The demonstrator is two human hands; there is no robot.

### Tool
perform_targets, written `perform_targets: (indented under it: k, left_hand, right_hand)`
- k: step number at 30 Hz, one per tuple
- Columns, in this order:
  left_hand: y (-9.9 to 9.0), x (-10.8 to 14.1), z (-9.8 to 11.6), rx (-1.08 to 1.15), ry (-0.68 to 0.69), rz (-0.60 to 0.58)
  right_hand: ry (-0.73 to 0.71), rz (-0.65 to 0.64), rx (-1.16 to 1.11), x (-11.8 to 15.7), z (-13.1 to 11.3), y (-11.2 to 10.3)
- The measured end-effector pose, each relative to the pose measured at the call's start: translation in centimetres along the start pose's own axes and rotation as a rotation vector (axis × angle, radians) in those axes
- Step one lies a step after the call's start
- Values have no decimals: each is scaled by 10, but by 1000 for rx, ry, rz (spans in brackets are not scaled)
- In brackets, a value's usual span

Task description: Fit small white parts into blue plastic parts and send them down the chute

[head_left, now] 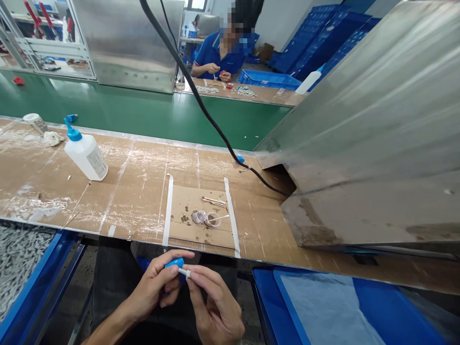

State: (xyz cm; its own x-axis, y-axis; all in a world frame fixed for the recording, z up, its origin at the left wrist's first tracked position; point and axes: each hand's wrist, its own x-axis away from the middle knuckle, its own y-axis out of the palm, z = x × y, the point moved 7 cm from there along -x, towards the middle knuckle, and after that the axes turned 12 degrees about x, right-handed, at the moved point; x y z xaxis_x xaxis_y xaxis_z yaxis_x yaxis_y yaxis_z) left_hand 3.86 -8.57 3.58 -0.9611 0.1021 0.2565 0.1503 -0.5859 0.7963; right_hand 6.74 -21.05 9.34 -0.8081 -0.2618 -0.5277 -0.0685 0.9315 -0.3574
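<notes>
Hands (156, 279) (219, 306) are working close together near the worktop (138, 201), the left clasping a blue plastic piece (175, 262), the right pinching a small white fitting (185, 273) beside it.

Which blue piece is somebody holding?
The blue piece in the left hand; the one by the cable and the one beyond the bottle lie loose.

Pale wall (285, 21), window (196, 5) behind; long green surface (136, 108) across.

Two hands (158, 281) (216, 302) hold one blue piece (175, 262) and one white piece (184, 272).
</notes>
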Motion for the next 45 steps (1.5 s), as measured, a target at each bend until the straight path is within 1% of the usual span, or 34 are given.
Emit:
perform_targets:
  k: [2,3,5,7,10,14,16,19,21,26,30,33,39,45]
  left_hand:
    - [5,2,0,103,-17,-100]
    - [6,4,0,129,-29,-131]
    - [7,5,-3,100,-53,-142]
    - [4,4,-5,26,-43,-105]
    - [1,-2,-7,-25,9,-68]
    - [-9,-10,-5,25,73,65]
    - [-9,-11,-2,82,81,86]
    - [-1,-10,-1,197,30,16]
    - [1,-9,-1,251,-13,-2]
    - [-7,-10,-1,264,-18,81]
    - [-7,-12,-1,328,-10,88]
    - [-6,-14,0,394,-10,89]
    - [-7,-15,6,415,15,93]
    - [-6,-15,9,448,41,126]
  right_hand:
    - [118,59,-22,3,11,-1]
    - [193,91,-49,4,17,-2]
    - [323,138,-105,5,27,-2]
    - [399,159,-140,6,32,-3]
    - [461,153,-166,8,36,-1]
    - [574,132,-204,14,46,1]
    - [602,130,-222,16,50,0]
    - [596,119,-224,14,53,-4]
    - [569,106,-207,12,52,-7]
    - [469,34,-110,5,47,-14]
    - [420,-68,-42,0,43,-12]
    - [395,-117,-28,-2,41,-8]
    - [394,-194,-45,4,44,-1]
    - [392,-233,-55,11,47,2]
